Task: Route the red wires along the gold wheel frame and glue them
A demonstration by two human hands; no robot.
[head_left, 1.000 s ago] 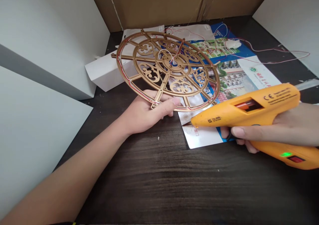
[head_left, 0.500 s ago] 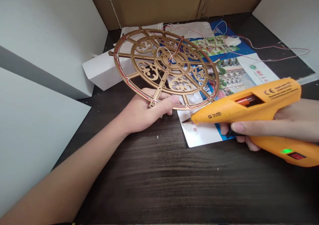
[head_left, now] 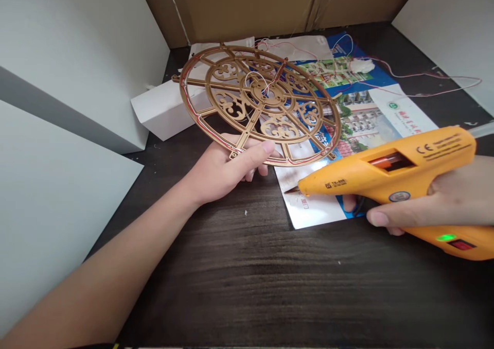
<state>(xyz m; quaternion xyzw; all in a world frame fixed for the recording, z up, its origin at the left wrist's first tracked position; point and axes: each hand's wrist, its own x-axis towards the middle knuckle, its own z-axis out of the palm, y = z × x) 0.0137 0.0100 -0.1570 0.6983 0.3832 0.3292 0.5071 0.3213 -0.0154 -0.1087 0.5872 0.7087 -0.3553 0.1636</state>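
Observation:
My left hand (head_left: 231, 171) grips the near rim of a round, gold-coloured openwork frame (head_left: 247, 127), thumb on top and fingers underneath. The frame is tilted above the table, with scroll ornaments between its spokes. Red and white wires (head_left: 200, 120) run along its outer ring, and a white wire loops up at the hub. In my right hand (head_left: 436, 210) is a yellow hot glue gun (head_left: 347, 176), its green light lit. Its nozzle points left, just below the frame's near rim and apart from it, over a printed brochure (head_left: 320, 215).
Loose red and white wires (head_left: 424, 74) trail over the brochures at the back right, beside a crumpled white wad (head_left: 363, 66). Behind the frame on the left stands a white box (head_left: 162, 109). Pale panels flank the dark wooden table (head_left: 247, 277), and brown cardboard (head_left: 247, 9) closes the back.
The glue gun has shifted slightly right and down, and my right thumb sits lower on its grip. The near rim of the frame has risen slightly with my left hand.

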